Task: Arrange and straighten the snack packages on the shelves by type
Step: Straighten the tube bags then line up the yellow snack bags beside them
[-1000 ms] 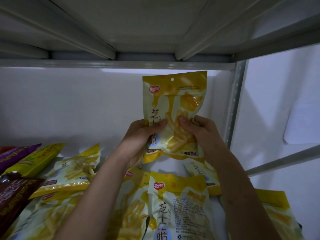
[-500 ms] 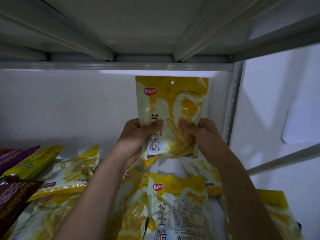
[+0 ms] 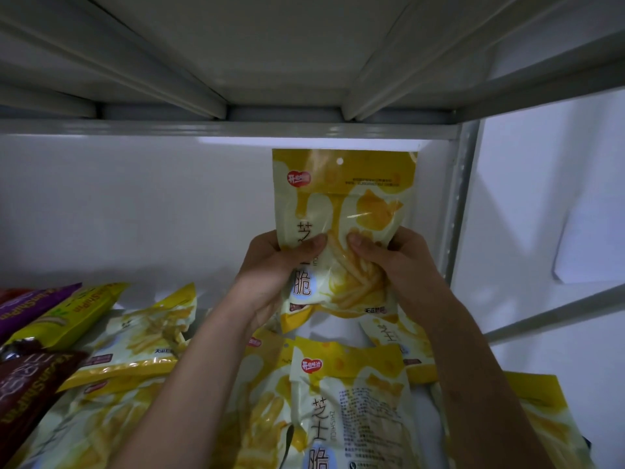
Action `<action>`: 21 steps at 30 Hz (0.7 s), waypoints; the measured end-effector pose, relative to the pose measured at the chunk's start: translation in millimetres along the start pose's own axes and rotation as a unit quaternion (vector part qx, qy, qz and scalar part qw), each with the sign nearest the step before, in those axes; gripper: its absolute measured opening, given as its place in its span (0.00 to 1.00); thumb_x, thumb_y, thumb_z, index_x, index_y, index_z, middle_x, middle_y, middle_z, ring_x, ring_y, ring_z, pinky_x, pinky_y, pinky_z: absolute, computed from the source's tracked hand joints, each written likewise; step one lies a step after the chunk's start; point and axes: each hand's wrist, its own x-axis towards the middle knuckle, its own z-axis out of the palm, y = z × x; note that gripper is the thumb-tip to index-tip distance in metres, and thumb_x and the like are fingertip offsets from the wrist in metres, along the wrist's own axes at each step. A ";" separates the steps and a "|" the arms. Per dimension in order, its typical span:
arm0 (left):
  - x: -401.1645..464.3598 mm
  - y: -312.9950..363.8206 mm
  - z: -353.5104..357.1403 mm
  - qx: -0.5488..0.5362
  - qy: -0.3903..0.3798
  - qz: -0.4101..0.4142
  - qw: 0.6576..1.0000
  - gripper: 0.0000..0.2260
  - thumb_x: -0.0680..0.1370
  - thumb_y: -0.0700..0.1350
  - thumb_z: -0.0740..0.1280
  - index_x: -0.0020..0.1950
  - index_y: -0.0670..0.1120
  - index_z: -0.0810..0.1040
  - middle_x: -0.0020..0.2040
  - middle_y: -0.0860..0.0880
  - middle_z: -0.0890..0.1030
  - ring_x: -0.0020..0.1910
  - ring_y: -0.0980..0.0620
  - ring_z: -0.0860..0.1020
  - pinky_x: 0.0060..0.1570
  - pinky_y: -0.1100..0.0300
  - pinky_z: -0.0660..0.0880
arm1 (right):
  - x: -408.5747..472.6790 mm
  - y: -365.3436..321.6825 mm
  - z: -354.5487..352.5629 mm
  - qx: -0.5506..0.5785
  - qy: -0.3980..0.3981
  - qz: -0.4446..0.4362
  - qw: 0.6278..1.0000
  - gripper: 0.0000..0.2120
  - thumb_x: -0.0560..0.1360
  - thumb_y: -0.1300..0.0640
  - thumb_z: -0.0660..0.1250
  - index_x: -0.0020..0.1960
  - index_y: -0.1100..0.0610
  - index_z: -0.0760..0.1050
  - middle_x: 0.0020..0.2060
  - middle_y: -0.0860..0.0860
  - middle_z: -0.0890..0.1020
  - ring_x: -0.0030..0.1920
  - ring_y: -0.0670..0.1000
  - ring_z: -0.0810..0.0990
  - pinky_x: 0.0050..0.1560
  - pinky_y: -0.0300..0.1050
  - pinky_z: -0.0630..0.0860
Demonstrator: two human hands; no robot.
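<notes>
A yellow-and-white cheese stick snack bag (image 3: pixel 343 204) stands upright near the back wall at the right end of the shelf. My left hand (image 3: pixel 270 269) grips its lower left side with the thumb on the front. My right hand (image 3: pixel 395 262) grips its lower right side the same way. Several identical yellow bags (image 3: pixel 348 401) lie flat and overlapping on the shelf below my arms, and another yellow bag (image 3: pixel 148 336) lies to the left.
Purple (image 3: pixel 30 306), yellow-green (image 3: pixel 71 313) and dark red (image 3: pixel 30 390) snack bags lie at the far left. The upper shelf's underside (image 3: pixel 270 62) hangs close above. A grey upright post (image 3: pixel 460 204) bounds the shelf on the right, with a white wall (image 3: pixel 135 204) behind.
The held bag has turned from a tilt to upright and shifted slightly toward the back wall. Both hands keep their grip on it.
</notes>
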 end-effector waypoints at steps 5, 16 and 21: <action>-0.4 -1.1 -1.3 0.032 0.006 0.000 0.999 0.18 0.68 0.42 0.78 0.56 0.38 0.85 0.51 0.38 0.88 0.49 0.39 0.87 0.46 0.50 0.85 | -0.3 1.0 1.7 -0.016 -0.021 0.008 1.000 0.24 0.67 0.52 0.79 0.61 0.60 0.83 0.54 0.55 0.88 0.55 0.56 0.88 0.57 0.54 0.84; 0.7 -0.6 -1.3 0.053 0.018 0.013 0.998 0.14 0.70 0.35 0.78 0.56 0.37 0.85 0.51 0.37 0.87 0.51 0.35 0.87 0.53 0.43 0.83 | -0.1 1.1 0.4 -0.040 -0.037 0.026 0.998 0.22 0.68 0.51 0.78 0.59 0.58 0.84 0.51 0.53 0.89 0.54 0.55 0.88 0.54 0.50 0.83; 0.4 0.7 -3.1 0.043 0.034 0.015 0.998 0.11 0.72 0.33 0.76 0.54 0.38 0.85 0.49 0.39 0.88 0.47 0.40 0.88 0.43 0.52 0.84 | -1.8 3.3 0.7 -0.077 -0.058 0.034 0.995 0.22 0.67 0.53 0.78 0.59 0.59 0.85 0.51 0.54 0.89 0.54 0.55 0.88 0.54 0.50 0.83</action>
